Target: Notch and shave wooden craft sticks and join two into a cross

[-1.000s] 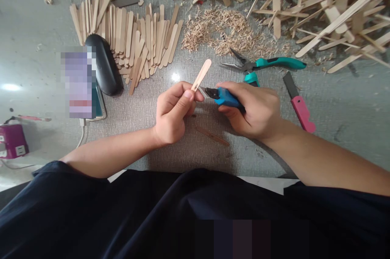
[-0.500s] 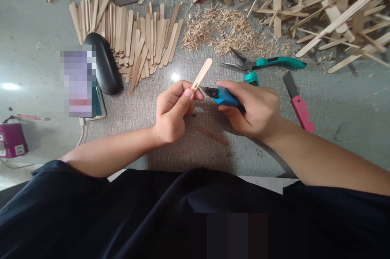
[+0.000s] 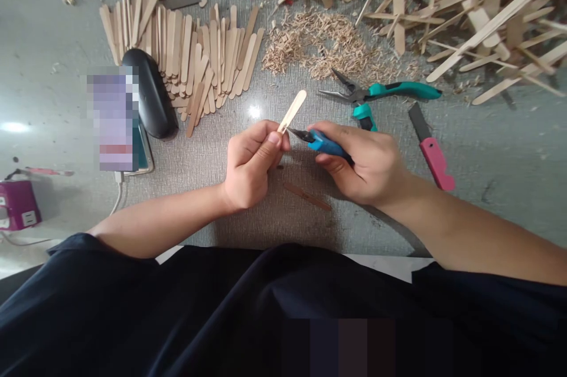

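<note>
Wooden stick (image 3: 292,110) pinched in left hand (image 3: 250,167), blue-handled cutter (image 3: 325,143) clenched in right hand (image 3: 370,161).
Tip at stick's edge; bare mat (image 3: 274,224) below, teal pliers (image 3: 385,91) just beyond.

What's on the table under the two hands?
A dark strip lies on the table, showing between them. The left hand, gripping a stick, and the right hand, gripping a cutter, hide anything directly beneath.
</note>
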The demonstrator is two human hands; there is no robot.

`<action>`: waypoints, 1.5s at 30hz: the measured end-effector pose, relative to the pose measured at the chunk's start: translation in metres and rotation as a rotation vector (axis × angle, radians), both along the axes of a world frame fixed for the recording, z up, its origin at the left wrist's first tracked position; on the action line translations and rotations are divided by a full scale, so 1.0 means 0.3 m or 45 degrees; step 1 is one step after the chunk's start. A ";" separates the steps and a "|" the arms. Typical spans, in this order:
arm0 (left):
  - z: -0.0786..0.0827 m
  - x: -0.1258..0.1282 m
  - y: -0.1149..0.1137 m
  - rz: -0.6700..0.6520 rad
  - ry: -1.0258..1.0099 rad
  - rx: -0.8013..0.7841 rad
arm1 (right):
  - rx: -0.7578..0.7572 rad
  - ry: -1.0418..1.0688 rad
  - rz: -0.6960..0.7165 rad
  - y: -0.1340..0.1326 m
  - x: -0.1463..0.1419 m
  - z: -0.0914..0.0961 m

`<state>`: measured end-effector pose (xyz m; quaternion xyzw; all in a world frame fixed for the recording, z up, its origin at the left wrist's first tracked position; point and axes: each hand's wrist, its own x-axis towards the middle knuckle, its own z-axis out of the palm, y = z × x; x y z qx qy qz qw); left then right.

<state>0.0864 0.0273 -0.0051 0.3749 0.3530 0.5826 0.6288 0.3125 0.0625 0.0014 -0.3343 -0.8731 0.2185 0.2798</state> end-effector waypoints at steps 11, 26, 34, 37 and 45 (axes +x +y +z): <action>0.009 -0.012 0.018 -0.149 0.012 0.001 | -0.107 -0.016 -0.046 -0.017 0.006 -0.005; 0.016 0.003 0.028 -0.112 -0.091 -0.070 | 0.139 0.052 -0.106 -0.009 -0.010 -0.027; 0.021 -0.001 0.028 -0.189 -0.156 -0.065 | 0.079 -0.101 -0.132 -0.012 0.000 -0.026; 0.023 -0.003 0.029 -0.189 -0.163 -0.073 | 0.083 -0.103 -0.135 -0.014 -0.001 -0.023; 0.017 -0.007 0.030 -0.211 -0.198 0.032 | 0.192 -0.060 -0.117 -0.014 -0.004 -0.023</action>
